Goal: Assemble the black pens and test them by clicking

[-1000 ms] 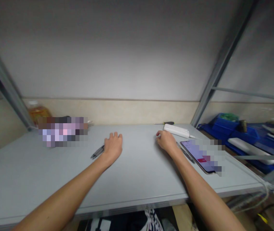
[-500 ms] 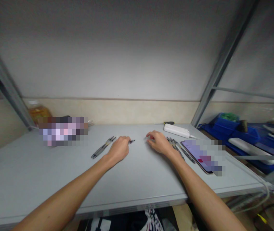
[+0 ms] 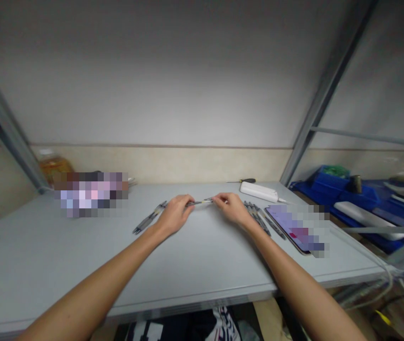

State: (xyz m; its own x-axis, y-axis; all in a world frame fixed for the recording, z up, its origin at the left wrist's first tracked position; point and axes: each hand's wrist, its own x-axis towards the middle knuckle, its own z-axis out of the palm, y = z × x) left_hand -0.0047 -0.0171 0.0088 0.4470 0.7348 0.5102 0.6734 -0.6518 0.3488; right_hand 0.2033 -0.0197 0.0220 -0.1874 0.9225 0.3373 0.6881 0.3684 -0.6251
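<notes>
Between my two hands a thin grey pen is held level above the desk. My left hand pinches its left end. The fingertips of my right hand are closed on its right end, where the tip is hidden by the fingers. Left of my left hand lies a small bundle of grey pens on the desk. More grey pens, several of them, lie side by side just right of my right hand, partly behind the wrist.
A phone lies right of the pens, partly pixelated. Behind it are a white power strip and a screwdriver. At the back left stand a bottle and a pixelated object. Blue bins sit beyond the metal post.
My right hand has closed its fingers on the pen's right end. The pen, mostly hidden in my left hand before, now spans the gap between both hands.
</notes>
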